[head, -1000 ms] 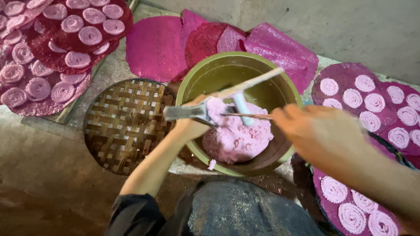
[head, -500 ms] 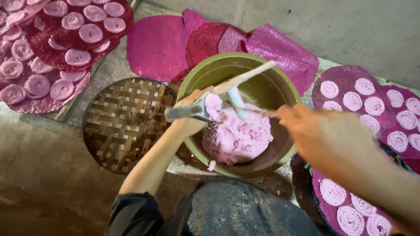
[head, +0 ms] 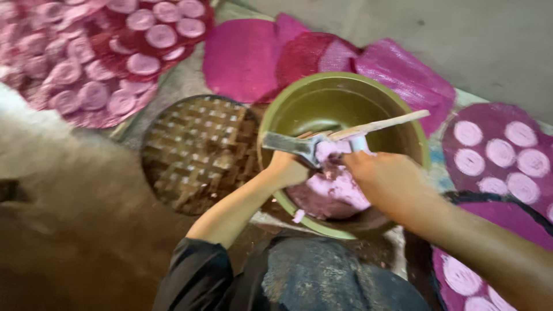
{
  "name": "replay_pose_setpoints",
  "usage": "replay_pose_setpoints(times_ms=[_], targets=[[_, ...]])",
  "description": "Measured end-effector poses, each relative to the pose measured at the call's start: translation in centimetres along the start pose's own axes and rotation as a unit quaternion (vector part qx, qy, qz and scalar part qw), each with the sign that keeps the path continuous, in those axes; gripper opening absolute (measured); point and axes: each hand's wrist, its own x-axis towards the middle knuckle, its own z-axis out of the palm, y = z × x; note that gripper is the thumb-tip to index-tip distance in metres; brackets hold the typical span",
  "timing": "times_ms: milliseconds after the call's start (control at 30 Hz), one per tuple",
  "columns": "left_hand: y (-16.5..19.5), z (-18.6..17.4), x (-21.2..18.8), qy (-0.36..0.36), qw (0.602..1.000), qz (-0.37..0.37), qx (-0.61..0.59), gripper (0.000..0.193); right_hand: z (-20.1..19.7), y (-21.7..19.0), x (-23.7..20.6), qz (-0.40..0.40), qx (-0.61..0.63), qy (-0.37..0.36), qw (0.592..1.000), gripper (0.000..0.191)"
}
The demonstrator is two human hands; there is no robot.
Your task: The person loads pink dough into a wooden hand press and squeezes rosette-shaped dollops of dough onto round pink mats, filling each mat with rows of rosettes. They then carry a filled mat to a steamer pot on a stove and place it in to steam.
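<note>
A round olive-green bowl [head: 340,98] sits beside a woven bamboo mat [head: 199,152], holding lumpy pink dough [head: 334,190]. The left hand [head: 287,168] grips a flat metal scraper [head: 291,144]. The right hand [head: 386,181] curls around a wooden stick [head: 383,124], fingers closed.

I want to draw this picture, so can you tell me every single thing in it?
Bowl: one, olive green, centre, by the person's knees.
Dough: one lump, pale pink, in the bowl.
Metal tool: one, grey, in the left hand.
Stick: one, pale wood, lying over the bowl.
Woven tray: one, brown, left of the bowl.
Mats: several, magenta, behind the bowl.
Dough discs: many, pale pink, on mats at top left and right.
Left hand: grips the metal tool.
Right hand: over the dough; its grip is hidden.
</note>
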Motion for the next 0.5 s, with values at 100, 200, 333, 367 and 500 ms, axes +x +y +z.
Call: replay_pose_setpoints(times_ms=[100, 200, 333, 367, 500], targets=[[-1.6, -2.9, 0.7, 0.029, 0.996, -0.077, 0.04, 0.023, 0.5, 2.9, -3.8, 0.163, -0.001, -0.032, 0.986, 0.03], [-1.8, -3.6, 1.5, 0.107, 0.986, -0.044, 0.117, 0.033, 5.1, 4.2, -3.4, 0.24, 0.097, 0.037, 0.965, 0.028], [-1.6, -1.2, 2.3, 0.125, 0.954, 0.02, 0.271, 0.048, 13.1, 2.1, -0.4, 0.179, 0.34, 0.22, 0.896, 0.044], [-1.7, -0.9, 2.5, 0.121, 0.945, 0.014, 0.304, 0.048, 14.6, 1.3, -0.1, 0.157, 0.383, 0.252, 0.875, 0.039], [-2.8, -1.7, 2.9, 0.093, 0.949, -0.022, 0.299, 0.054, 17.2, 0.9, -1.6, 0.209, 0.431, 0.164, 0.862, 0.043]])
